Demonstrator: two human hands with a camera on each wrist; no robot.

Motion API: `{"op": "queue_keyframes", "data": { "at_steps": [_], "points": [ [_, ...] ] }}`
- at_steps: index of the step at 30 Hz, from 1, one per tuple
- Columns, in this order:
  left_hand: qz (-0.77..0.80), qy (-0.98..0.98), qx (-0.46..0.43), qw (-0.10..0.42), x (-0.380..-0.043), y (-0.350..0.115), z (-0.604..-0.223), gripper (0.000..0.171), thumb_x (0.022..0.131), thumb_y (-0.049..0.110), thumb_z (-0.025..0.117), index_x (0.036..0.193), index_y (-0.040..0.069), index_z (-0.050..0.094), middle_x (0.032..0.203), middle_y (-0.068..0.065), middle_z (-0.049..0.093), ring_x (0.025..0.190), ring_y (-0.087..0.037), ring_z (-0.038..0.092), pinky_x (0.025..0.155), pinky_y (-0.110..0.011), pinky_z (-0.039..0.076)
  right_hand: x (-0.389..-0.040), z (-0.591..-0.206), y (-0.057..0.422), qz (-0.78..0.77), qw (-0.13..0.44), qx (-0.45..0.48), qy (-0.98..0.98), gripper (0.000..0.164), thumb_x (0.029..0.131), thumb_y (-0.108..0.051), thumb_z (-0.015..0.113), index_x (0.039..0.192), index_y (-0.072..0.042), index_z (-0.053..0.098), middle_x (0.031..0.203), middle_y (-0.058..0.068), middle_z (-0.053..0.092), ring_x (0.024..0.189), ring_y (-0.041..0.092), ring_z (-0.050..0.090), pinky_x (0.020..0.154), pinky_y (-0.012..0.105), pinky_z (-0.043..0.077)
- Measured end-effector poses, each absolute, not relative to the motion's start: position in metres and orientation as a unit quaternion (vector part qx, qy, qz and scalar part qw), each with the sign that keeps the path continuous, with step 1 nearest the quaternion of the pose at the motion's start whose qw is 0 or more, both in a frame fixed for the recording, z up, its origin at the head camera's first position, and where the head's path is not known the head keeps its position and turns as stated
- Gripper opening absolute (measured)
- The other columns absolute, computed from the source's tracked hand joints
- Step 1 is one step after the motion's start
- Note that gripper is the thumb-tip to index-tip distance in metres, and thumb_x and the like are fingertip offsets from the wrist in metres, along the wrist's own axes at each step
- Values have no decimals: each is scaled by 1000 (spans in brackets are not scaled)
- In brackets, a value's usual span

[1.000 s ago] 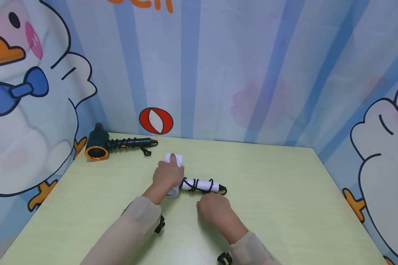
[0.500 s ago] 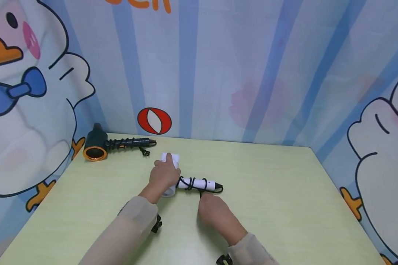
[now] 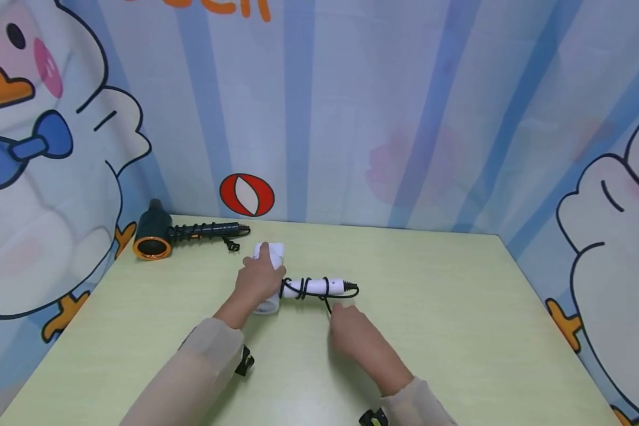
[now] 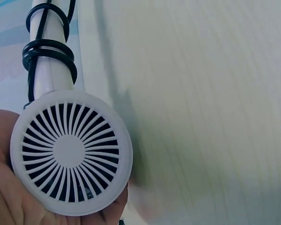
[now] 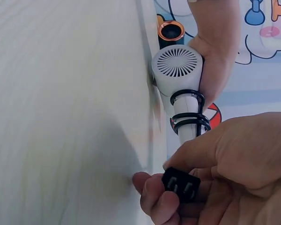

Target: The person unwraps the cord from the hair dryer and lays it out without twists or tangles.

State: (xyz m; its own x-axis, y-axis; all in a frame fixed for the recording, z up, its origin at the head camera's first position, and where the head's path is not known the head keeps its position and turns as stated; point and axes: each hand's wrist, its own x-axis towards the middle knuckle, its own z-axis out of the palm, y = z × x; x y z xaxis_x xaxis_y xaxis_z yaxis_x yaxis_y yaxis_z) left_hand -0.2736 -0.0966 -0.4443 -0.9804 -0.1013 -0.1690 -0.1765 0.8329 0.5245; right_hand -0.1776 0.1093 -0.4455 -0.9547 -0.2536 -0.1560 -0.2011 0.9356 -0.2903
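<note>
The left hand (image 3: 259,279) curves round the body of the white hair dryer (image 3: 316,287), which lies on or just above the middle of the tabletop (image 3: 431,331); the right hand (image 3: 354,334) pinches the black plug (image 5: 180,184) between thumb and fingers. The step in hand seems to be working the cord (image 3: 326,302) around the handle, though winding or unwinding cannot be told. The next move probably calls for a steady body and a well-guided plug. Wide room lies to the right; the dark hair dryer (image 3: 153,231) limits the far left, near the back edge.
</note>
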Motion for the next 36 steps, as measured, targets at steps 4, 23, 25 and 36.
{"op": "queue_keyframes", "data": {
  "at_steps": [4, 23, 25, 36],
  "points": [
    [293, 950, -77, 69, -273, -96, -443, 73, 101, 40, 50, 159, 12, 15, 127, -31, 43, 100, -42, 56, 81, -53, 52, -178, -443, 113, -143, 96, -116, 978, 26, 99, 3, 47, 121, 13, 57, 77, 17, 58, 66, 22, 54, 59, 39, 49],
    [317, 944, -73, 60, -270, -102, -433, 77, 101, 43, 51, 161, 21, 10, 132, -28, 44, 102, -41, 57, 83, -56, 54, -193, -452, 157, -215, 54, -127, 967, 24, 110, -21, 42, 95, -3, 48, 70, 6, 47, 62, 19, 42, 57, 35, 37],
    [317, 944, -66, 56, -269, -103, -433, 77, 101, 44, 51, 161, 21, 10, 131, -27, 45, 101, -40, 57, 82, -55, 54, -197, -449, 165, -204, 49, -125, 970, 26, 110, -22, 41, 93, -4, 48, 69, 7, 47, 62, 20, 41, 58, 35, 36],
    [314, 948, -2, 46, -262, -109, -434, 76, 100, 44, 53, 162, 20, 15, 122, -21, 52, 94, -32, 59, 71, -42, 52, -226, -444, 192, -45, -92, -222, 970, 35, 106, -26, 54, 80, -5, 47, 67, 5, 39, 59, 21, 39, 53, 35, 37]
  ]
}}
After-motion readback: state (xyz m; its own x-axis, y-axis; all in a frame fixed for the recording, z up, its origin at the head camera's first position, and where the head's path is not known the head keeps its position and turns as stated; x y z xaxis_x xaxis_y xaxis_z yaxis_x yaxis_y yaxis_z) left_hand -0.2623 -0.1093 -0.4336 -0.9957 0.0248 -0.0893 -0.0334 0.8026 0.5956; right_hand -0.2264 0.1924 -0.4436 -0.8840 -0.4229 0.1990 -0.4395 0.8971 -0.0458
